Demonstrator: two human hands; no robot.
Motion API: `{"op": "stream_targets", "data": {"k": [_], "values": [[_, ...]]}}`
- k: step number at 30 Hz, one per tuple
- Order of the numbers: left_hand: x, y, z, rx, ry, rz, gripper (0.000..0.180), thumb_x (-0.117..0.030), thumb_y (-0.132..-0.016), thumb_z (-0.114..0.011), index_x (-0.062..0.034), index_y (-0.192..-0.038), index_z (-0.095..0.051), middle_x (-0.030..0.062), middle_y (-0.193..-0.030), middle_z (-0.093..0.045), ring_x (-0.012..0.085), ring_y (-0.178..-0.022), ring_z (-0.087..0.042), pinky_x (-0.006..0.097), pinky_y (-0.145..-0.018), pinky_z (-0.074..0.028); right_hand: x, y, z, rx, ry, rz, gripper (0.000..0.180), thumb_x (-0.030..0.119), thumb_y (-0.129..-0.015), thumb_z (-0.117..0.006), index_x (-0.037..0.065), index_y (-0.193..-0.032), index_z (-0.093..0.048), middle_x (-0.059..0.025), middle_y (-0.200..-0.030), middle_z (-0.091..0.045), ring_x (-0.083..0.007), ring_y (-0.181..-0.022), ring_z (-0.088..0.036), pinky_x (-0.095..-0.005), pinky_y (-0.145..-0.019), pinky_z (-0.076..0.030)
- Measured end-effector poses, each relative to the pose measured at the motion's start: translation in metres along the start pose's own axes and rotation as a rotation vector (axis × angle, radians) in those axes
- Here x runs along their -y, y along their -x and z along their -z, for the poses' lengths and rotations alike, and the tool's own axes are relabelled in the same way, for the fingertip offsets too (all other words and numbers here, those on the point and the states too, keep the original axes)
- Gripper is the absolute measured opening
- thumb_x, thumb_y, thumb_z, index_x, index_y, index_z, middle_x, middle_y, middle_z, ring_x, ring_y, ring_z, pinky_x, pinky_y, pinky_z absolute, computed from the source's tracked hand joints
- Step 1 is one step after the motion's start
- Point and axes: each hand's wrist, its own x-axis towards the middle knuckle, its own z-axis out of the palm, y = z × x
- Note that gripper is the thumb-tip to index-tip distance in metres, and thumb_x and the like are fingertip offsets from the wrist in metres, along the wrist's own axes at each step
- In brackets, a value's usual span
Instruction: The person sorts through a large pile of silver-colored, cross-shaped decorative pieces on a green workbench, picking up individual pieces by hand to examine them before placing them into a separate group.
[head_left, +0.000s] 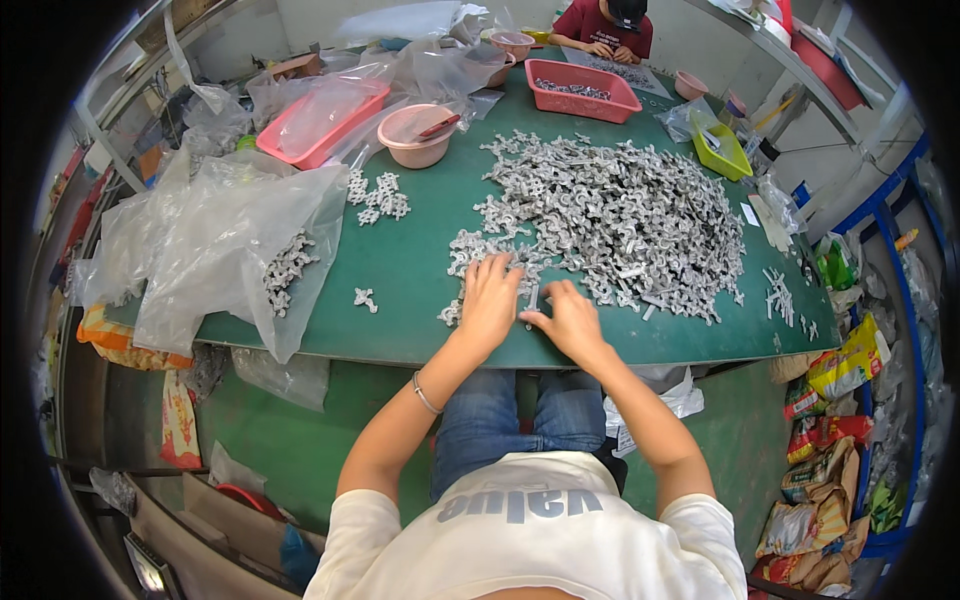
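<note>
A large heap of small grey metal castings (pixel 640 220) covers the middle and right of the green table. My left hand (pixel 488 297) lies with fingers stretched out over a smaller cluster of these castings (pixel 468 250) at the heap's near left side. Close beside it, my right hand (pixel 568 322) is curled, with thumb and forefinger around a small grey metal casting (pixel 533 299). The hands partly hide the pieces under them. To the left lie one single casting (pixel 366 299) and a small group of castings (pixel 380 198).
Clear plastic bags (pixel 230 230) spread over the table's left side, with castings partly under them. Farther back stand a pink bowl (pixel 415 150), pink trays (pixel 585 92) and a green basket (pixel 722 152). Another person (pixel 605 30) works at the far end. Thin grey pieces (pixel 778 297) lie at right.
</note>
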Motion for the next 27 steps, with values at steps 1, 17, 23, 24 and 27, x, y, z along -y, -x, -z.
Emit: {"op": "stream_targets", "data": {"k": [1, 17, 23, 24, 27], "values": [[0.000, 0.001, -0.002, -0.010, 0.009, 0.023, 0.024, -0.002, -0.072, -0.056, -0.0044, -0.096, -0.057, 0.0139, -0.110, -0.050, 0.0302, -0.107, -0.045, 0.045, -0.094, -0.030, 0.008, 0.000, -0.002, 0.052, 0.079, -0.062, 0.039, 0.032, -0.068, -0.070, 0.001, -0.086, -0.054, -0.0166, -0.091, -0.056, -0.0354, -0.079, -0.059, -0.0423, -0.068, -0.047], [-0.078, -0.049, -0.056, 0.119, 0.134, -0.093, 0.026, -0.007, -0.074, -0.059, -0.0050, -0.100, -0.055, 0.0112, -0.106, -0.052, 0.0281, -0.102, -0.048, 0.039, -0.087, -0.036, -0.131, 0.067, 0.087, -0.110, -1.421, -0.487, 0.010, 0.005, -0.080, -0.043, 0.004, -0.089, -0.047, -0.0031, -0.059, -0.048, -0.0118, -0.043, -0.047, -0.0222, -0.036, -0.031], [-0.118, -0.082, -0.099, 0.128, 0.034, -0.119, 0.026, -0.013, -0.073, -0.063, -0.0054, -0.097, -0.057, 0.0076, -0.094, -0.052, 0.0252, -0.089, -0.050, 0.036, -0.076, -0.036, -0.184, 0.055, 0.077, -0.396, -0.162, -0.218, 0.026, 0.023, -0.076, -0.065, 0.006, -0.091, -0.054, -0.0083, -0.062, -0.058, -0.0230, -0.049, -0.055, -0.0333, -0.045, -0.041], [-0.114, -0.080, -0.101, 0.161, 0.028, -0.089, 0.023, -0.013, -0.072, -0.064, -0.0052, -0.093, -0.058, 0.0073, -0.092, -0.052, 0.0249, -0.088, -0.050, 0.036, -0.076, -0.036, -0.160, 0.049, 0.089, -0.273, -0.047, -0.265, 0.034, 0.025, -0.072, -0.068, 0.010, -0.100, -0.055, -0.0132, -0.071, -0.062, -0.0312, -0.061, -0.060, -0.0373, -0.051, -0.044], [-0.115, -0.081, -0.109, 0.129, 0.062, -0.109, 0.016, -0.011, -0.071, -0.065, -0.0047, -0.084, -0.059, 0.0066, -0.085, -0.052, 0.0245, -0.083, -0.051, 0.036, -0.074, -0.036, -0.163, 0.037, 0.076, -0.235, 0.170, -0.201, 0.027, 0.019, -0.070, -0.067, 0.005, -0.088, -0.053, -0.0118, -0.067, -0.060, -0.0304, -0.063, -0.060, -0.0387, -0.050, -0.044]]}}
